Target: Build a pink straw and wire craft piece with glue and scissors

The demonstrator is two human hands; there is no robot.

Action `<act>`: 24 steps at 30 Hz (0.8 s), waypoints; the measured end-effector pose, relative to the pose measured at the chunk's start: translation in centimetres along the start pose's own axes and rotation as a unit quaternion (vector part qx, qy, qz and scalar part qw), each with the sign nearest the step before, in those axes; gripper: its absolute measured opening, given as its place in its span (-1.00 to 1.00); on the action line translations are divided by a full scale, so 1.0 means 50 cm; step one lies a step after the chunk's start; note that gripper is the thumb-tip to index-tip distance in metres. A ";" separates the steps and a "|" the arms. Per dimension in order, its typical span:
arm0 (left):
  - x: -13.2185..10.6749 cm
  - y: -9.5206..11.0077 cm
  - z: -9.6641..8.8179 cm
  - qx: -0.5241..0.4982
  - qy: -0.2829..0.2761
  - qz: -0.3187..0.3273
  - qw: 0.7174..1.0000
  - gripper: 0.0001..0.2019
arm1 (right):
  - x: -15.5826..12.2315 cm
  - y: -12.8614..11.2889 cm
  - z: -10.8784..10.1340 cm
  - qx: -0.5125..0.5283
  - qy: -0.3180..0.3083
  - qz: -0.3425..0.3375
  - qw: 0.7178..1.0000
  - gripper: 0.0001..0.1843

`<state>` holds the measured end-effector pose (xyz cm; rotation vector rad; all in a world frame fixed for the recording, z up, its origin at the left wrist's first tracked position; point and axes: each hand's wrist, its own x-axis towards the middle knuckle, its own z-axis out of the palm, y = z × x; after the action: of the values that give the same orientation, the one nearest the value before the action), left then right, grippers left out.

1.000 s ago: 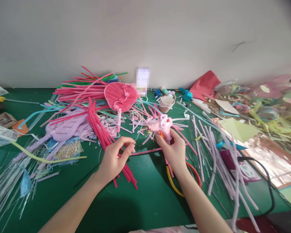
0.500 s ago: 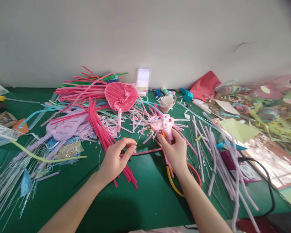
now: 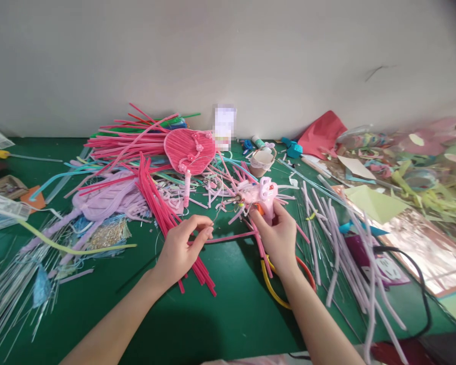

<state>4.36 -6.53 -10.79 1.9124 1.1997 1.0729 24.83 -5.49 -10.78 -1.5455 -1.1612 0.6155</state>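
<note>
Right grip [image 3: 279, 238] — wrapped round pink glue gun [image 3: 267, 194] | left grip [image 3: 178, 245] — pinched tight on thin strand [image 3: 214, 219]

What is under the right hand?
Under the right hand, a yellow-and-red loop shows on both sides of the wrist; a pink stem lies by it. What the palm and glue gun directly cover cannot be seen.

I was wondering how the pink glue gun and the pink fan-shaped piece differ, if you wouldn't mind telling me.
The glue gun is gripped in the right hand, while the fan-shaped piece lies untouched. The glue gun is paler and pistol-shaped; the fan-shaped piece is deeper pink with a rounded head. The glue gun has an orange trigger; the fan-shaped piece carries small flowers. Both are pink.
</note>
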 end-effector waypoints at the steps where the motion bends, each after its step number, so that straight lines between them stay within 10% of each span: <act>1: 0.000 -0.001 0.000 -0.005 0.001 -0.003 1.000 -0.94 | -0.001 0.001 0.000 -0.005 -0.006 -0.003 1.000 -0.71; 24: -0.001 0.004 0.002 0.004 -0.044 0.021 0.999 -0.94 | 0.002 0.002 -0.001 0.005 -0.010 -0.006 1.000 -0.71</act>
<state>4.50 -6.69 -10.68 1.9779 1.1220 0.9949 24.93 -5.44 -10.84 -1.5264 -1.1802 0.6283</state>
